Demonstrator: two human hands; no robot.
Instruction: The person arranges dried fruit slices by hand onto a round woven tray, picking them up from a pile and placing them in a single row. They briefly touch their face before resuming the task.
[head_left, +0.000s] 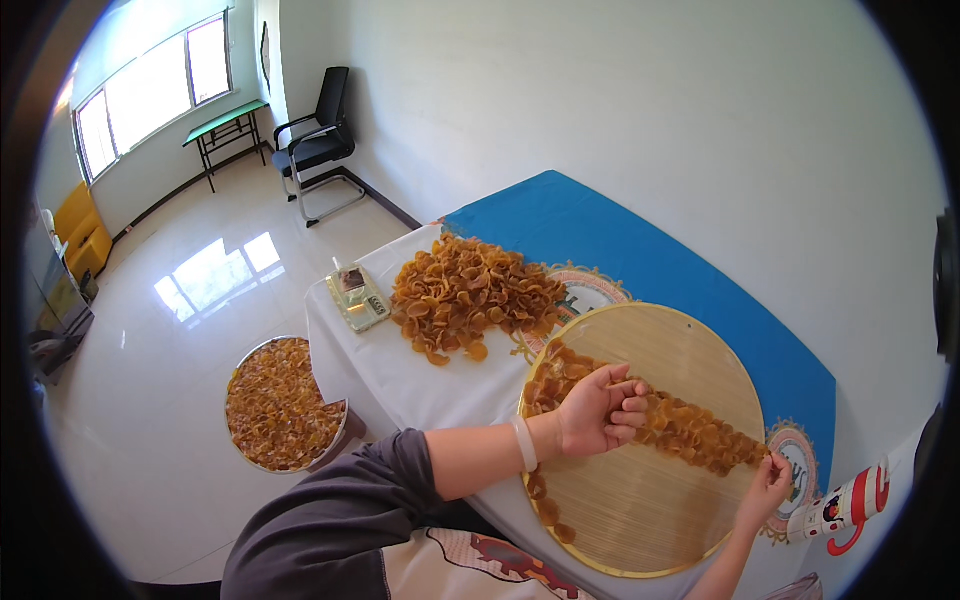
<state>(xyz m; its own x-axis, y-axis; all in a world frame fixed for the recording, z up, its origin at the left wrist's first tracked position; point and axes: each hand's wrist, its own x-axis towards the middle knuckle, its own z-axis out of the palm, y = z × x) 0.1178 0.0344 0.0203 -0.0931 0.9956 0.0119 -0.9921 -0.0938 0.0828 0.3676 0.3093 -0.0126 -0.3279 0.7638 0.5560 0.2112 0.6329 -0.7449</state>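
A round woven tray with a yellow rim (652, 510) lies on the table, partly covered by a band of overlapping amber-brown dried slices (686, 427) running across it, with more along its left edge. Over that band, palm up with curled fingers, is my left hand (606, 412); whether it holds a slice cannot be told. At the tray's right rim my right hand (769, 480) pinches a slice at the band's end between thumb and fingertips. A large heap of the same slices (472, 292) lies on the white cloth beyond the tray's left side.
A clear plastic box (358, 298) sits left of the heap. On the floor stands a round container full of slices (281, 405). A red-handled patterned cup (844, 506) is at the right. A black chair (315, 142) and green-topped table (225, 122) stand farther back.
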